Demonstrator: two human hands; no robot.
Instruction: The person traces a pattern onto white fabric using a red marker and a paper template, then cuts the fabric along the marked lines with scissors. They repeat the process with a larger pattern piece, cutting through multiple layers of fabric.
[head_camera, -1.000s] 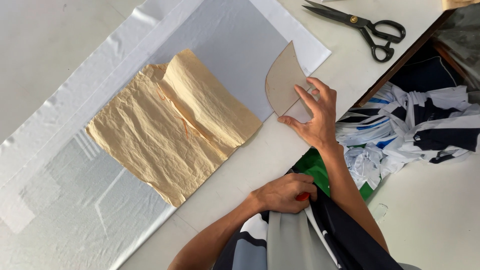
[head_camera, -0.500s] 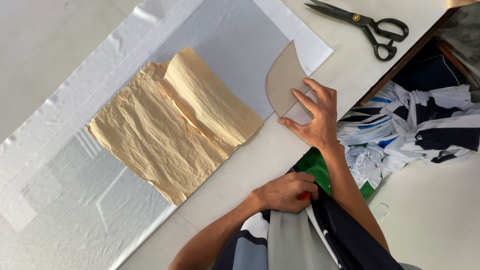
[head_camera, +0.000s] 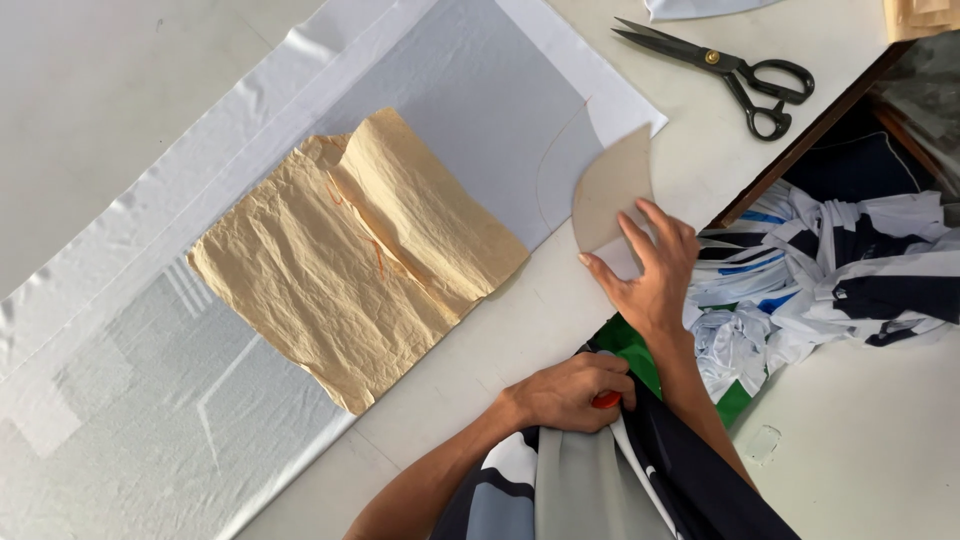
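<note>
On the white table (head_camera: 120, 90) a long sheet of pale grey fabric (head_camera: 470, 110) runs from about seven o'clock up toward one o'clock, and a crumpled tan paper pattern (head_camera: 340, 270) lies on it, its upper flap folded back. Near six o'clock the left hand (head_camera: 565, 392) is closed into a fist around something small and red, resting at the table edge against dark striped cloth. The right hand (head_camera: 650, 270), fingers spread, presses on the curved cardboard template (head_camera: 608, 190). Compared with a second ago, that template has slid off toward three o'clock, baring a thin curved line drawn on the fabric where its edge had lain; the outline looks finished there. At one o'clock black scissors (head_camera: 735, 70) lie untouched, and a heap of striped garments (head_camera: 850, 280) sits at three o'clock.
</note>
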